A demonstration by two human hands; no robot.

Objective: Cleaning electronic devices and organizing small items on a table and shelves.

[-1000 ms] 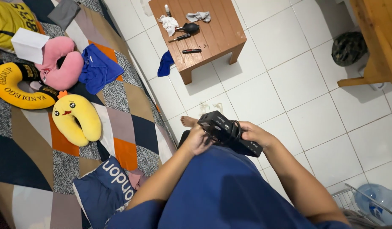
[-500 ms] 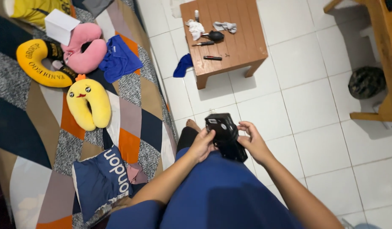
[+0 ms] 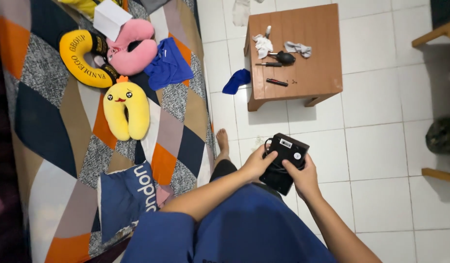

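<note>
left arm: bare forearm, bent at the elbow, reaching forward from a blue sleeve over the lap. left hand (image 3: 256, 163): fingers curled, thumb side up, gripping. right arm: bare forearm angled up from the lower right. right hand (image 3: 305, 178): palm turned inward, fingers wrapped and closed. hands near each other, apart. one bare foot (image 3: 222, 142) flat on the floor.

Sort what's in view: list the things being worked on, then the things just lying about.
In hand:
- black box-shaped device, held by both hands
- left hand on its left edge
- right hand on its lower right side

Lying about:
- yellow neck pillow, pink neck pillow and blue cloth on the patchwork bedspread
- small wooden table with black pen-like tool and black air blower
</note>
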